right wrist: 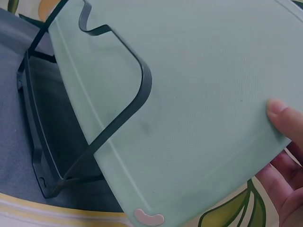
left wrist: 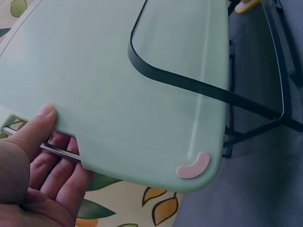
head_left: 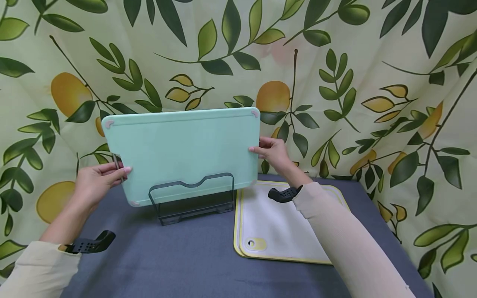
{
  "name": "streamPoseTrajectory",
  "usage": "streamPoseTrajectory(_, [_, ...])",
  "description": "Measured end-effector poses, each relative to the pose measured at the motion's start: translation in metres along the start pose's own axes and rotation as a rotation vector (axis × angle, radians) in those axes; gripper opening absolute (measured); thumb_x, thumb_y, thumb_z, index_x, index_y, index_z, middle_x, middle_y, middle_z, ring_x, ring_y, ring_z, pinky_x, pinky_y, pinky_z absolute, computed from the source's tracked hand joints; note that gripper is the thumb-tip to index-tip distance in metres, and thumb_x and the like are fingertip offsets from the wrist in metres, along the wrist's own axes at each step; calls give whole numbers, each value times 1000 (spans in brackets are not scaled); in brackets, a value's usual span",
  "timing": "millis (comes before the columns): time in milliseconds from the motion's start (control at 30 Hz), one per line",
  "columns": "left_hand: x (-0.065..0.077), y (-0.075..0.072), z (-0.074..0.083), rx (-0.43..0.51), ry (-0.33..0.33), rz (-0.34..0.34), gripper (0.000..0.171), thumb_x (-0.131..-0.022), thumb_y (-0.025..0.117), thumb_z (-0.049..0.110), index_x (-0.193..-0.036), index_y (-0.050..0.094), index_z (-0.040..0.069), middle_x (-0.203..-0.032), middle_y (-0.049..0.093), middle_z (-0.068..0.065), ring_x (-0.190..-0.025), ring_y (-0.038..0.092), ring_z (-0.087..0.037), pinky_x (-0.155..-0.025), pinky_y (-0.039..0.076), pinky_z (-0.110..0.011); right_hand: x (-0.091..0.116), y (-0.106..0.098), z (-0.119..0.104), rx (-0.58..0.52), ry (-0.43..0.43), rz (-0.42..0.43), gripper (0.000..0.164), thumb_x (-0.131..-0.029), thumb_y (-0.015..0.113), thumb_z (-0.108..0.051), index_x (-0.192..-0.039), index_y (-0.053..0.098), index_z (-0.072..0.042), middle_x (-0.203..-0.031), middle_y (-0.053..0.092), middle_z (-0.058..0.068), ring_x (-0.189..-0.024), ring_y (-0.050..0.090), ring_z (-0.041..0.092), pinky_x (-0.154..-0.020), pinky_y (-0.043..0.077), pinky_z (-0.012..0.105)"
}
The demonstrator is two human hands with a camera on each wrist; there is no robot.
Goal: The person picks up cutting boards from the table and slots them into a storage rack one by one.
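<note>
The board [head_left: 186, 149] hangs between both hands, long axis running left-right, left end lower, its bottom edge behind the front wire of the rack [right wrist: 146, 84]. The left hand [head_left: 96, 182] grips its handle [left wrist: 61, 151]; the right hand [head_left: 273, 153] pinches the opposite end.

Yellow-edged white cutting bds. [head_left: 283, 225], stacked flat, lie on R side of a blue-gray tabletop [head_left: 179, 260]; top bd. has a yellow rounded patch [head_left: 259, 244] w/ small hole [head_left: 251, 243] at its near L corner. Behind, a cream fabric backdrop [head_left: 238, 89], lightly creased, is printed w/ dk. green leaves [head_left: 231, 27], thin brown stems [head_left: 295, 76] & orange-yellow fruit [head_left: 273, 96].
</note>
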State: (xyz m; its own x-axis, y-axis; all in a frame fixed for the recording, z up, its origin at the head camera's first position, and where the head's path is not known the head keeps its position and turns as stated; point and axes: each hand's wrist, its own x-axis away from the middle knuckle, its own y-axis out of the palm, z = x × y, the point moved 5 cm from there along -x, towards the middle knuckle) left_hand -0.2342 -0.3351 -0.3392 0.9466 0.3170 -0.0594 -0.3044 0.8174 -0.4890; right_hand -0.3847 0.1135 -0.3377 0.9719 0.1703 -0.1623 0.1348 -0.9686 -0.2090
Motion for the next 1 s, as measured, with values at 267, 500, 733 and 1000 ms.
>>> streamPoseTrajectory(267, [4,1,-9,-7,38,-4,62,-92,73,39,-129,62,-9,-74,65,31,-72,66,9,-66,54,-10,3,6,9,6,-14,-32,40,-86,80,-9,-125,71,-2,-116,73,18,-90,70,9,-92,59,45])
streamPoseTrajectory(500, [9,4,-17,56,58,-4,23,-92,75,34,-107,75,16,-75,66,30,-72,67,9,-66,55,-11,8,8,16,17,-6,-49,39,-86,80,-10,-124,71,-2,-119,72,19,-92,69,12,-94,57,49])
streamPoseTrajectory(733, [10,7,-26,49,40,2,32,-90,76,36,-111,75,11,-74,65,31,-71,67,10,-66,55,-10,10,11,23,23,-4,-64,39,-87,79,-10,-124,71,-2,-123,71,21,-95,69,12,-97,55,54])
streamPoseTrajectory(1000, [11,11,-35,13,17,-8,64,-91,75,38,-130,61,-12,-76,63,33,-72,67,11,-66,52,-8,12,12,30,8,-22,-71,38,-87,80,-11,-123,72,-3,-120,72,20,-94,71,11,-82,59,31])
